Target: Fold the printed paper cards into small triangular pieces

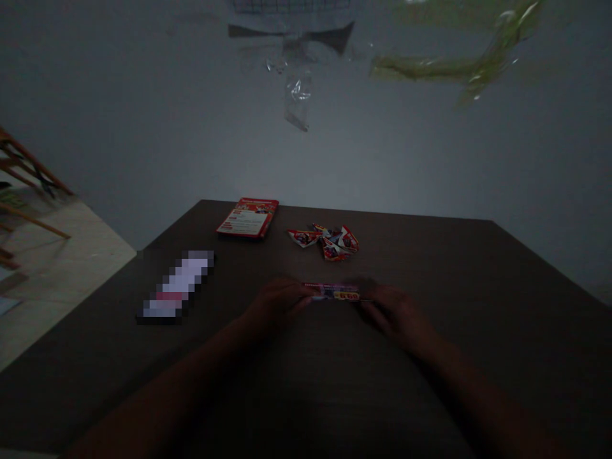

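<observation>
Both my hands rest on a dark wooden table (pixel 478 287) in dim light. My left hand (pixel 277 305) pinches the left end of a narrow folded strip of printed paper (pixel 335 292), pink and yellow. My right hand (pixel 389 309) pinches its right end. The strip lies flat on the table between my fingertips. Just beyond it sits a small pile of folded red and white paper pieces (pixel 329 241).
A red and white printed card or booklet (pixel 247 217) lies at the table's far left. A blurred rectangular object (pixel 176 287) lies to the left. Wooden furniture (pixel 23 185) stands on the floor at far left. A grey wall (pixel 143 115) rises behind the table.
</observation>
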`<state>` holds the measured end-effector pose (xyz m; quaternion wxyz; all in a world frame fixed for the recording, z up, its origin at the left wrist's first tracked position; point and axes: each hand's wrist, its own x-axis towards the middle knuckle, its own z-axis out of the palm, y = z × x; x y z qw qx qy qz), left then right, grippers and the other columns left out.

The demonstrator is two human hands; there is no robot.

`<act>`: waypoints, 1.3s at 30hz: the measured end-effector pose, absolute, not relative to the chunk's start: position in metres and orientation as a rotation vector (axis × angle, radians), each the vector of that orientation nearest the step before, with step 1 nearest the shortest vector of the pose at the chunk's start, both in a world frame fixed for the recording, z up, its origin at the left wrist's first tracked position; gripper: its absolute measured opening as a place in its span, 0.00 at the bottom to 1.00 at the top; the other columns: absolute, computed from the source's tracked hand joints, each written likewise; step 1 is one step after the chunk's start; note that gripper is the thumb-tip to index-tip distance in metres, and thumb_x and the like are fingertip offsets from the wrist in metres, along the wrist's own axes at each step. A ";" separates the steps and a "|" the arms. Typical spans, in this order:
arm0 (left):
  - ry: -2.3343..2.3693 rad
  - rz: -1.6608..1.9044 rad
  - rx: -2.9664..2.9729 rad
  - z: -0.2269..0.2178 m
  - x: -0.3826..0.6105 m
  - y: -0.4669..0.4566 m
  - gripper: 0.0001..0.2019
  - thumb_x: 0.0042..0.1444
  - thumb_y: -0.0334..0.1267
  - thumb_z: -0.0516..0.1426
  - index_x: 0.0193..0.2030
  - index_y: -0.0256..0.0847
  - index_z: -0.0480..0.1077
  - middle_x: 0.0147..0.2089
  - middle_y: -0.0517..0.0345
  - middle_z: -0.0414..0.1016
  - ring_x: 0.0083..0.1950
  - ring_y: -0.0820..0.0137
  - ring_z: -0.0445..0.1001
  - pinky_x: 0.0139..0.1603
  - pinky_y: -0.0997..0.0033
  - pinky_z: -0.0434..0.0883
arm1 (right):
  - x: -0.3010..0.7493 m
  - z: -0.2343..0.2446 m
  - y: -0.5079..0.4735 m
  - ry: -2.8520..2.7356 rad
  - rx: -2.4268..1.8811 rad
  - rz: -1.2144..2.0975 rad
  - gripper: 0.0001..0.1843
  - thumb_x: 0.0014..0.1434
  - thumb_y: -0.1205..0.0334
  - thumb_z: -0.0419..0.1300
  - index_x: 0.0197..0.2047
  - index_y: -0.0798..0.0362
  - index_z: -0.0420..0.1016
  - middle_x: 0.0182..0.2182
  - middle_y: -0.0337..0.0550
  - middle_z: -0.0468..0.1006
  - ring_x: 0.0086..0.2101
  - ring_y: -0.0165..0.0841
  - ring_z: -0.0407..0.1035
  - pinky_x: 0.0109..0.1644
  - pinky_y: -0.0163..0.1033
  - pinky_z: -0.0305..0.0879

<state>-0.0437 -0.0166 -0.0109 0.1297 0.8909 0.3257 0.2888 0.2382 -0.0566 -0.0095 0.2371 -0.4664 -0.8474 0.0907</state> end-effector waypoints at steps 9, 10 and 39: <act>1.308 0.984 1.838 -0.005 -0.032 -0.023 0.12 0.55 0.44 0.54 0.35 0.38 0.74 0.32 0.58 0.77 0.33 0.71 0.74 0.33 0.75 0.69 | 0.230 -0.014 -0.062 -1.791 -1.344 0.607 0.12 0.59 0.56 0.56 0.42 0.53 0.71 0.33 0.44 0.77 0.35 0.34 0.72 0.40 0.38 0.66; 1.313 0.987 1.764 -0.006 -0.031 -0.023 0.13 0.55 0.45 0.54 0.35 0.37 0.73 0.31 0.58 0.77 0.32 0.71 0.74 0.31 0.76 0.69 | 0.229 -0.016 -0.061 -1.730 -1.345 0.672 0.13 0.58 0.55 0.56 0.43 0.53 0.70 0.32 0.43 0.77 0.35 0.34 0.71 0.40 0.38 0.66; 0.871 0.467 2.600 -0.012 -0.021 -0.035 0.31 0.43 0.47 0.63 0.55 0.44 0.63 0.58 0.51 0.64 0.58 0.57 0.61 0.59 0.54 0.56 | 0.227 -0.025 -0.049 -1.298 -1.536 1.255 0.22 0.51 0.51 0.61 0.46 0.53 0.64 0.24 0.36 0.75 0.14 0.25 0.63 0.11 0.29 0.58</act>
